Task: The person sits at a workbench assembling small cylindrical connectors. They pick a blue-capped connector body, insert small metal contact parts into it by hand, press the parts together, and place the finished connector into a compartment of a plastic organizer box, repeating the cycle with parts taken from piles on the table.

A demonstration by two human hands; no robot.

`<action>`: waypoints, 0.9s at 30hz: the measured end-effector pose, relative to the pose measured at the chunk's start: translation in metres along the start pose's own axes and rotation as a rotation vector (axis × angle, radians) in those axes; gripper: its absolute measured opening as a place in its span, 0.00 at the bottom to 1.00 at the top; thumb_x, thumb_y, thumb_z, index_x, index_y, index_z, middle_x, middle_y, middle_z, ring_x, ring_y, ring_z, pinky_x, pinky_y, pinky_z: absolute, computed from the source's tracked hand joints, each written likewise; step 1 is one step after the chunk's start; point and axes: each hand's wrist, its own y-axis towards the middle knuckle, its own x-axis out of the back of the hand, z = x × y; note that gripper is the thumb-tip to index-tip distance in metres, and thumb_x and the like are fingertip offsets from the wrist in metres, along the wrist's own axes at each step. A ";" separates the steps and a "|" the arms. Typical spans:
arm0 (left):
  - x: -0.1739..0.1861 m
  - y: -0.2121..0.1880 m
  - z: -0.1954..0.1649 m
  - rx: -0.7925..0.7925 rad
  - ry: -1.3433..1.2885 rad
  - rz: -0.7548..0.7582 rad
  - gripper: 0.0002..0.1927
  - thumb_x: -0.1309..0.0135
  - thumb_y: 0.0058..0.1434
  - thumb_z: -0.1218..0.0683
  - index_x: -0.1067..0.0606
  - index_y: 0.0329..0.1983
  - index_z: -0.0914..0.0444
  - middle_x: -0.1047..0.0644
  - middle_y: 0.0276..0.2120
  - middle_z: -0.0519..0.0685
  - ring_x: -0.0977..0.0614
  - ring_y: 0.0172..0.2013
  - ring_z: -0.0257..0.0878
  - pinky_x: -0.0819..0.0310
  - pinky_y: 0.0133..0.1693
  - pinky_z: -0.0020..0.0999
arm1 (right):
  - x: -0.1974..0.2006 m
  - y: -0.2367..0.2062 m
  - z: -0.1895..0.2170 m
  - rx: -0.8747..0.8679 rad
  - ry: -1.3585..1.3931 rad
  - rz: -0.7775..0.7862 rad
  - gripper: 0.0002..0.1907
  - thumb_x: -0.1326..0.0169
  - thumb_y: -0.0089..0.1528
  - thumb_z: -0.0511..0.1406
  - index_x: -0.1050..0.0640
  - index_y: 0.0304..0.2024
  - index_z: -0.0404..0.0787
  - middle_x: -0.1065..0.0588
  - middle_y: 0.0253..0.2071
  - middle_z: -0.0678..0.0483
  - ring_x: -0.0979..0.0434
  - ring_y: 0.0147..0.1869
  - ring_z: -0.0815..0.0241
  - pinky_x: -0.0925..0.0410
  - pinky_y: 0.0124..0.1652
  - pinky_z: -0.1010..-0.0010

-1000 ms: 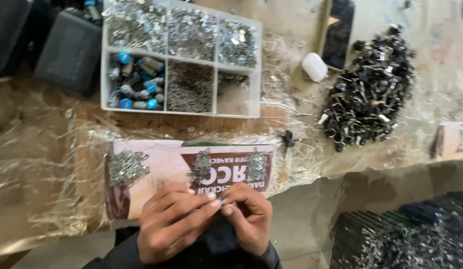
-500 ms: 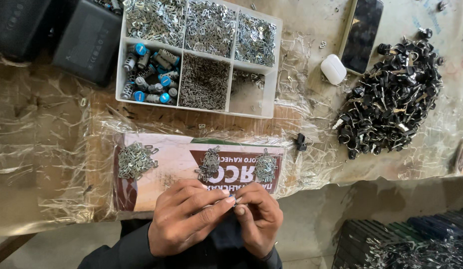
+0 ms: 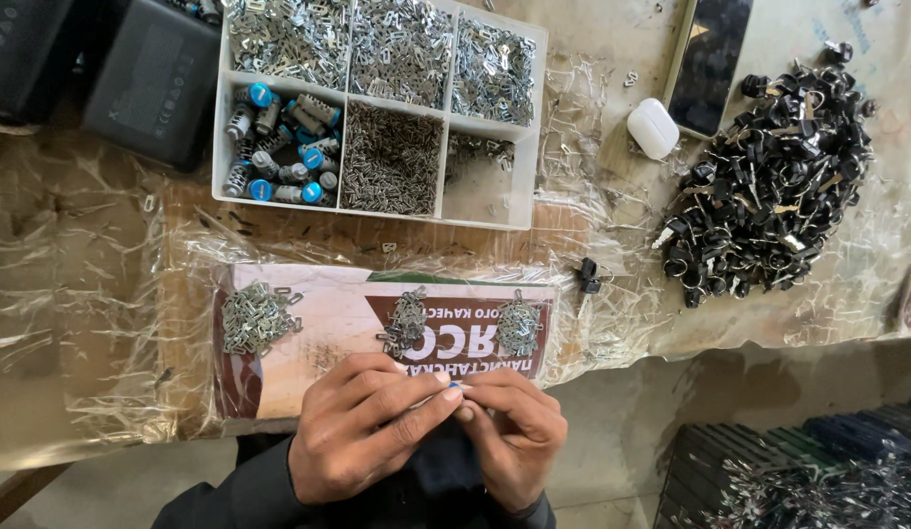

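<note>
My left hand [image 3: 362,426] and my right hand [image 3: 514,431] meet at the table's near edge, fingertips pinched together on a tiny part [image 3: 456,388] with a hint of blue; most of it is hidden. Just beyond my fingers lies a printed card [image 3: 328,318] under clear film. Three small heaps of metal clips rest on it: one at the left [image 3: 251,317], one in the middle [image 3: 406,321], one at the right [image 3: 519,327].
A white compartment tray [image 3: 480,201] holds metal clips and blue-capped cylinders [image 3: 279,147]. A pile of black parts [image 3: 769,211] lies right, a single black part [image 3: 586,275] nearer. A white earbud case [image 3: 653,128], a phone [image 3: 708,59] and dark boxes [image 3: 151,83] sit at the back.
The view has shifted a little, so the tray and piles sit lower and further right in frame. My hands stay together at the table edge, fingers still working the small part.
</note>
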 end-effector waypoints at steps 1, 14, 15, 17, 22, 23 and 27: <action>0.001 0.000 0.000 0.007 0.003 -0.007 0.22 0.34 0.53 0.61 0.19 0.53 0.64 0.19 0.49 0.49 0.17 0.43 0.40 0.22 0.47 0.39 | -0.001 -0.001 0.001 -0.006 -0.009 -0.010 0.07 0.36 0.56 0.22 0.17 0.37 0.29 0.18 0.36 0.45 0.21 0.36 0.63 0.33 0.34 0.79; 0.002 0.000 -0.001 0.074 -0.018 -0.026 0.21 0.30 0.53 0.60 0.19 0.51 0.62 0.19 0.48 0.47 0.17 0.43 0.39 0.22 0.46 0.38 | 0.009 -0.014 -0.030 -0.144 0.496 -0.088 0.06 0.45 0.65 0.26 0.20 0.39 0.24 0.21 0.37 0.41 0.21 0.37 0.56 0.27 0.40 0.68; 0.002 0.000 -0.001 0.073 -0.020 -0.028 0.22 0.30 0.52 0.60 0.20 0.51 0.62 0.19 0.48 0.47 0.17 0.43 0.39 0.22 0.46 0.38 | 0.009 -0.014 -0.031 -0.161 0.510 -0.083 0.07 0.45 0.65 0.26 0.20 0.39 0.24 0.22 0.37 0.41 0.21 0.37 0.56 0.27 0.40 0.68; 0.002 0.000 -0.002 0.076 -0.024 -0.029 0.22 0.30 0.52 0.60 0.20 0.51 0.62 0.19 0.48 0.47 0.17 0.43 0.40 0.22 0.46 0.38 | 0.009 -0.015 -0.032 -0.177 0.515 -0.077 0.07 0.45 0.65 0.26 0.20 0.39 0.24 0.22 0.37 0.41 0.21 0.37 0.56 0.27 0.40 0.67; 0.002 0.001 0.001 0.070 -0.035 -0.036 0.22 0.29 0.52 0.60 0.20 0.51 0.61 0.20 0.48 0.47 0.17 0.43 0.40 0.22 0.47 0.38 | 0.008 -0.013 -0.032 -0.194 0.518 -0.099 0.05 0.44 0.64 0.25 0.21 0.39 0.24 0.22 0.38 0.41 0.21 0.37 0.56 0.27 0.39 0.67; 0.001 0.001 0.001 0.067 -0.038 -0.034 0.22 0.29 0.52 0.60 0.20 0.51 0.62 0.20 0.48 0.47 0.17 0.43 0.40 0.22 0.47 0.39 | 0.008 -0.013 -0.031 -0.173 0.530 -0.095 0.05 0.44 0.64 0.25 0.20 0.40 0.24 0.22 0.38 0.41 0.21 0.38 0.56 0.26 0.40 0.67; 0.000 0.002 0.003 0.062 -0.046 -0.035 0.22 0.29 0.52 0.60 0.20 0.51 0.62 0.20 0.48 0.47 0.17 0.43 0.40 0.21 0.46 0.38 | 0.003 -0.012 -0.025 -0.224 0.525 -0.170 0.09 0.45 0.61 0.22 0.23 0.44 0.30 0.22 0.37 0.42 0.20 0.37 0.56 0.25 0.39 0.67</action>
